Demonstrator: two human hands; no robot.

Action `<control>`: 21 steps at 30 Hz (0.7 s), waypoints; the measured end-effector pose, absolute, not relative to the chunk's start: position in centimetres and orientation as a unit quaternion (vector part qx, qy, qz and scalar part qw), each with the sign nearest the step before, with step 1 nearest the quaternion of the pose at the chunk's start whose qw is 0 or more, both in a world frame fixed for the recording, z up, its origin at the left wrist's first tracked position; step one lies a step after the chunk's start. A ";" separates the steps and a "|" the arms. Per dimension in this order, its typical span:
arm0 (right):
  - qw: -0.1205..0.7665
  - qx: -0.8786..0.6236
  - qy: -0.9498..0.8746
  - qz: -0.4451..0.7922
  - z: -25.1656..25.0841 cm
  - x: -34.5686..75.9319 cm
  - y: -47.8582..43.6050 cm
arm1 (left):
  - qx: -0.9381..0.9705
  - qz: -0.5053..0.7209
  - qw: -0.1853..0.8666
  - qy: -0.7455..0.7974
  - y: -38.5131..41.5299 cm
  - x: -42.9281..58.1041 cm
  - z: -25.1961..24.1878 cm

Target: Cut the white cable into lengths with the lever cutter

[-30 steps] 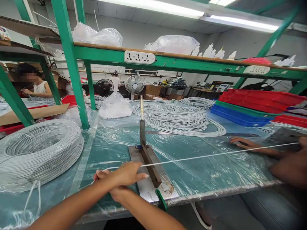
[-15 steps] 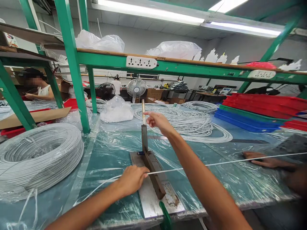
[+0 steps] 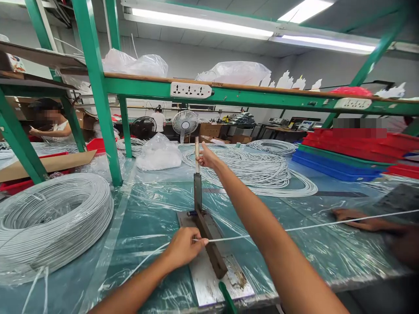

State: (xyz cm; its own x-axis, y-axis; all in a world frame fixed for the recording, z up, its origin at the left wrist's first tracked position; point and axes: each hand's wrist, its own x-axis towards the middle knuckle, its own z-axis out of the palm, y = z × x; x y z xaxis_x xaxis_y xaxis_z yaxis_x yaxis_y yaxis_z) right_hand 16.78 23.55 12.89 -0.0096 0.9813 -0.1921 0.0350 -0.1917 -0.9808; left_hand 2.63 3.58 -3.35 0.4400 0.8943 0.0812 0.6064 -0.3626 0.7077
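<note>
A white cable (image 3: 229, 238) runs across the bench over a lever cutter (image 3: 211, 250) on a metal base plate (image 3: 203, 285). My left hand (image 3: 186, 246) pinches the cable between thumb and fingers, right beside the cutter's bar. At the top of the upright lever handle (image 3: 197, 146), my right hand (image 3: 207, 157) has its fingers curled against the handle, with the thumb pointing up. My right forearm covers part of the cable. Farther right, the cable passes over another person's hand (image 3: 355, 218), which rests on the plastic-covered bench.
A large coil of wrapped cable (image 3: 65, 218) lies at left, near a green post (image 3: 98, 96). Loose cable loops (image 3: 255, 168) lie behind the lever. Stacked red, green and blue trays (image 3: 340, 161) stand at right. A green shelf beam (image 3: 140, 87) crosses above.
My right hand has closed its fingers at the lever handle and raised its thumb. My left hand has shifted slightly right and down along with the cable.
</note>
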 end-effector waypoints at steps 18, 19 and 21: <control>0.339 -0.518 -0.447 0.645 9.9 25.4 -2.3 | 0.778 0.216 0.304 0.506 4.5 3.8 -3.8; 0.333 -0.530 -0.431 0.650 9.0 25.7 -3.2 | 0.777 0.216 0.308 0.504 4.6 4.0 -3.9; 0.328 -0.546 -0.408 0.655 7.5 25.9 -4.5 | 0.772 0.220 0.321 0.502 5.0 4.3 -4.4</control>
